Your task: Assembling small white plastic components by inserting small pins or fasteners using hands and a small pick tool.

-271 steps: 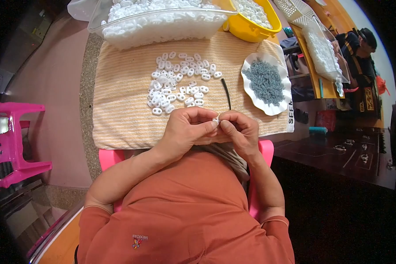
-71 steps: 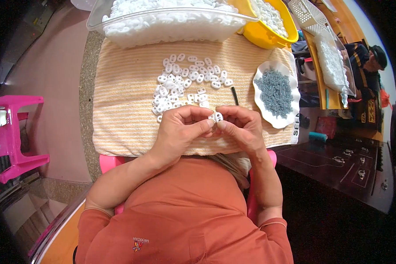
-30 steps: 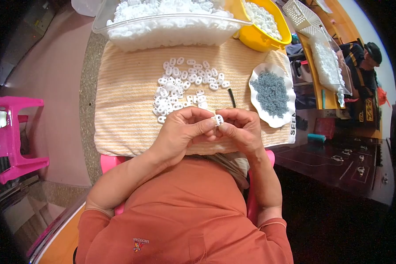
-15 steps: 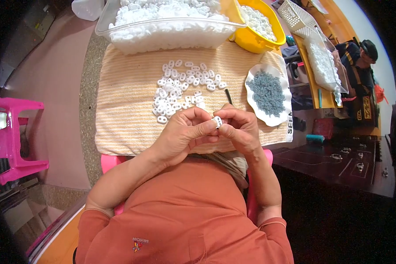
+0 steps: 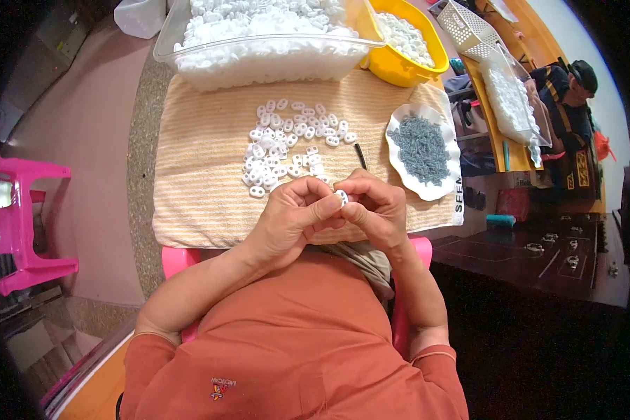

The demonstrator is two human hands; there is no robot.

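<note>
Between my two hands, close to the towel's near edge, is a small white oval plastic piece with two holes [image 5: 341,197]. My left hand [image 5: 294,213] pinches it from the left between thumb and fingers. From the right, my right hand [image 5: 374,208] grips the same piece with thumb and forefinger. Fingers hide much of it. Just beyond my hands lies a loose spread of similar white pieces [image 5: 269,150]. A thin black rod [image 5: 360,155] rests past my right hand. To its right, a white wavy-rimmed dish [image 5: 446,189] holds many small grey-blue slender parts [image 5: 421,148].
A striped towel [image 5: 196,161] covers the table. At the back stand a clear bin [image 5: 273,66] of white pieces and a yellow basin [image 5: 399,73]. A pink stool [image 5: 35,217] is at left. Another person [image 5: 570,105] sits at a table at far right.
Both hands stay together on the white piece, which has shifted and turned slightly between the fingers. The view has moved a little; the things on the table look unchanged.
</note>
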